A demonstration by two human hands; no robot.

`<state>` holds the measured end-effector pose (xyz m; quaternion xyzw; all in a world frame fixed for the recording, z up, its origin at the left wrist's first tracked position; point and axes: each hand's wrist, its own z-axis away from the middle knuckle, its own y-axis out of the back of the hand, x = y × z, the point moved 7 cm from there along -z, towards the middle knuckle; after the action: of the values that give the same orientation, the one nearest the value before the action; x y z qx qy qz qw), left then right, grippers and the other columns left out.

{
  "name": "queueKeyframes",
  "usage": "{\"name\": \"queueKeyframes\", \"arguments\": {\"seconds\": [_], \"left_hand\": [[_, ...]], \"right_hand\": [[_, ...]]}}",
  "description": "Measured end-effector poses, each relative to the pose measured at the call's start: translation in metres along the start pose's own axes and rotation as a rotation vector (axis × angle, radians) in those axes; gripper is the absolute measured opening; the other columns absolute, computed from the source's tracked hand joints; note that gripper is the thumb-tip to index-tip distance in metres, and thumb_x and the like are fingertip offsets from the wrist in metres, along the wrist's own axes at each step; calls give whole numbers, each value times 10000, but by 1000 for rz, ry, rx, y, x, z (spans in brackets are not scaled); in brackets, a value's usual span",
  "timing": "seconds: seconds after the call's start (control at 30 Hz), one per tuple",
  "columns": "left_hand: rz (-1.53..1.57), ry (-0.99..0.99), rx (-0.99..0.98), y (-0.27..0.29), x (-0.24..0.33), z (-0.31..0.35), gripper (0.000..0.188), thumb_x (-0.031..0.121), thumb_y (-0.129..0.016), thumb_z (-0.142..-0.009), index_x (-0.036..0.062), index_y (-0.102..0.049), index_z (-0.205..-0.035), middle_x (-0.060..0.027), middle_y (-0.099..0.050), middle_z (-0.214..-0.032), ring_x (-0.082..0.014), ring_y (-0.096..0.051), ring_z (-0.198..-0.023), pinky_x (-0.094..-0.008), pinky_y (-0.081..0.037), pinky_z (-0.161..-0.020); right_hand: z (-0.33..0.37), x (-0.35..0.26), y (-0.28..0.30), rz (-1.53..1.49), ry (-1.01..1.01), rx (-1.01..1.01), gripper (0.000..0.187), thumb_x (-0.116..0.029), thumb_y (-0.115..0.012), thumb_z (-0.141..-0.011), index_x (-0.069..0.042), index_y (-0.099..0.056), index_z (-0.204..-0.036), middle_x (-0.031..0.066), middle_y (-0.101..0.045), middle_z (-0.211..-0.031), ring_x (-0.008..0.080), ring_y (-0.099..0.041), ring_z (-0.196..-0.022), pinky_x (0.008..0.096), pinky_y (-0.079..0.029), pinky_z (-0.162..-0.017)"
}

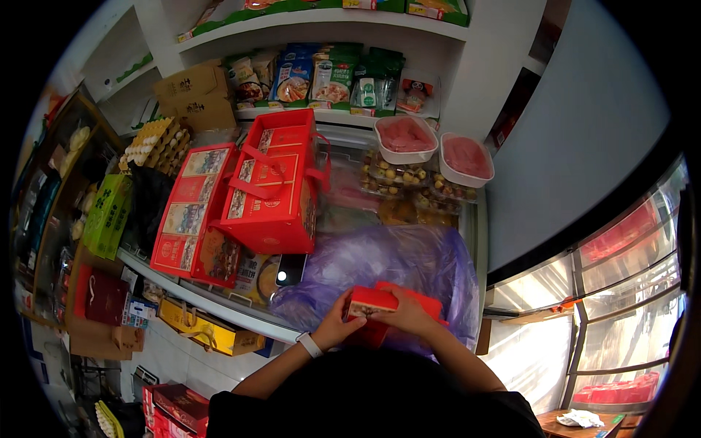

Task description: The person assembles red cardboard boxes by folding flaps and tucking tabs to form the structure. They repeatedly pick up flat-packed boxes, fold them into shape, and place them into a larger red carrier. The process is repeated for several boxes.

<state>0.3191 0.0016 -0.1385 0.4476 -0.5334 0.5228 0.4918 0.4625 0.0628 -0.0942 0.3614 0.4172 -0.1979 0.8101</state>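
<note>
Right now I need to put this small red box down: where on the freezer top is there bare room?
Only a glass strip between the red gift boxes and the trays of skewers looks bare. The purple plastic bag fills the near side, under both hands holding the small red box. Elsewhere is crowded.

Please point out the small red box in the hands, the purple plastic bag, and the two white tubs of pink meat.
red box [369, 301]: head view, its top face.
purple bag [398, 259]: head view, its crumpled middle.
tubs [405, 135]: head view, pink filling of the left tub.
</note>
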Motion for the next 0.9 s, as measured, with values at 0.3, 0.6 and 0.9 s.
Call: {"name": "queueKeyframes", "arguments": {"seconds": [0.3,0.6,0.9], "left_hand": [[168,-187,231,54,112,-36,539,399,-195,-998,-26,-420,-1242,-128,-514,-1186,-203,-494,-1086,-303,-368,-959],[-116,-299,245,136,124,-71,457,260,-233,-998,-64,-357,-1296,-214,-412,-1297,-311,-374,-1237,-342,-264,-1044],[-1369,-22,-4,257,154,-136,617,319,-642,-784,13,-416,-1270,-158,-586,-1112,-313,-511,-1088,-450,-251,-1048]], "right_hand": [[-15,-98,-4,-797,481,-277,880,-457,-629,-797,5,-187,-1401,158,-426,-1334,260,-405,-1240,384,-317,-1032],[-81,-114,-58,-1266,111,-326,740,-288,-700,-750,18,-356,-1329,162,-458,-1318,275,-468,-1196,404,-374,-1012],[-233,-270,56,100,604,540,917,-248,-762,-649,-135,-269,-1413,190,-382,-1290,326,-380,-1195,401,-301,-1025]]}}
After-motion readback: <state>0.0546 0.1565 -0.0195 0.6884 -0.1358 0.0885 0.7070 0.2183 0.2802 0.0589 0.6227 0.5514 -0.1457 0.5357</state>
